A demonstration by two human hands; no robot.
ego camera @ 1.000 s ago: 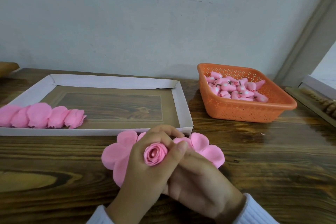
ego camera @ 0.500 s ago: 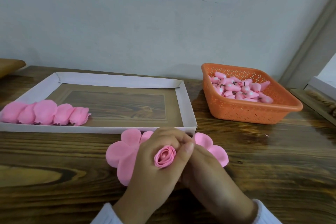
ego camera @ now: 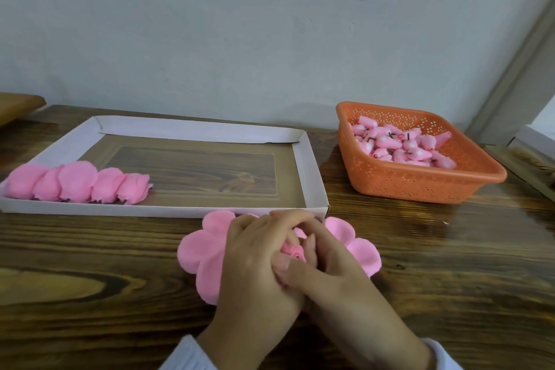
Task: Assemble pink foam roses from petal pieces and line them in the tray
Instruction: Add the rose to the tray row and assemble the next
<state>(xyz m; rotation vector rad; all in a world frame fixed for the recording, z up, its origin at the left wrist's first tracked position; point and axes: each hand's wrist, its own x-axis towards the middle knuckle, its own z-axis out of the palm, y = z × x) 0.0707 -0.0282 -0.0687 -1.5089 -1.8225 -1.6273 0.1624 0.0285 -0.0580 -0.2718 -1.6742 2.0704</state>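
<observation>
Pink rosebud (ego camera: 295, 252), pinched between both hands (ego camera: 255, 267) (ego camera: 333, 282)

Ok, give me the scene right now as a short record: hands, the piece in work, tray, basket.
left hand: fingers curled round the rose bud
right hand: pinches the same rose bud from the other side
petal piece: flat on the table, under both hands, lobes showing on either side
tray: five finished roses in a row along its near wall, at the left end
basket: orange, right of the tray, holds pink buds
</observation>
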